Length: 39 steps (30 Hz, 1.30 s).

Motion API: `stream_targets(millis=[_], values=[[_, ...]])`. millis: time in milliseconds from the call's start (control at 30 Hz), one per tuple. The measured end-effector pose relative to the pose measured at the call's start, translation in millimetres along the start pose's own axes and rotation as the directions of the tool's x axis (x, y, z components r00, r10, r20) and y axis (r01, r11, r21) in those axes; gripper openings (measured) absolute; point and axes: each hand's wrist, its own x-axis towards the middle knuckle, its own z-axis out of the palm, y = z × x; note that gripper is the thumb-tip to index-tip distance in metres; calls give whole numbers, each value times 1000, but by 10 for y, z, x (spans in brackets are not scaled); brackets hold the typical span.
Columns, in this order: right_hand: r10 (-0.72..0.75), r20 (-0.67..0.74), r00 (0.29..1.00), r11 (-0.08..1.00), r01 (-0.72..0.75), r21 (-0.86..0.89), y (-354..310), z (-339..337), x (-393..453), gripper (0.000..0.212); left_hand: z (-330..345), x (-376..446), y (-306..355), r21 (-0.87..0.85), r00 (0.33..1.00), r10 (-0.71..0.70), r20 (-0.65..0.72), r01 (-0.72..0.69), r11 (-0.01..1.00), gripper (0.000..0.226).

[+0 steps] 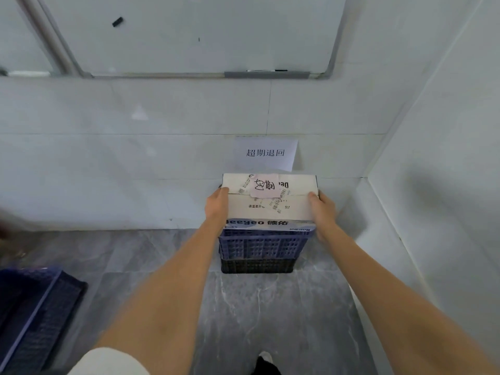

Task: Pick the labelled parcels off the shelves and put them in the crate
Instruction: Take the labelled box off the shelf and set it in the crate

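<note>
A white cardboard parcel [270,209] with a pink handwritten label and barcode stickers on top sits at the mouth of a blue plastic crate [259,244]. That crate is stacked on a black one [257,265] against the wall. My left hand [216,205] grips the parcel's left side, thumb over the top edge. On the parcel's right side my right hand [322,212] grips it the same way. The crate's inside is hidden by the parcel.
A paper sign with printed characters [265,154] hangs on the tiled wall just above the crates. Another blue crate [35,312] stands on the grey floor at lower left. A side wall closes in on the right. A whiteboard [200,36] is mounted above.
</note>
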Motion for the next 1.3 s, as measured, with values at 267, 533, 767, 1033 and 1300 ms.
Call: stream_targets(millis=[267,533,767,1033,1300], values=[[59,26,998,994,-57,-93,18,381,1113,31,433,1087,89,11,992,-121,-45,122,992,27],[104,42,994,973,-93,-210,368,893,2264,30,787,2288,-94,54,980,-194,-39,196,979,23],[192,79,978,970,-177,-166,1152,1370,3106,36,1150,3211,-770,103,969,-246,13,243,965,19],[283,133,950,955,-266,-131,2634,1962,3941,37,1519,4326,-2109,153,957,-290,-3,287,946,13],[373,112,921,924,-358,-131,3907,2495,4589,40,1828,5177,-3385,178,945,-326,23,317,932,42]])
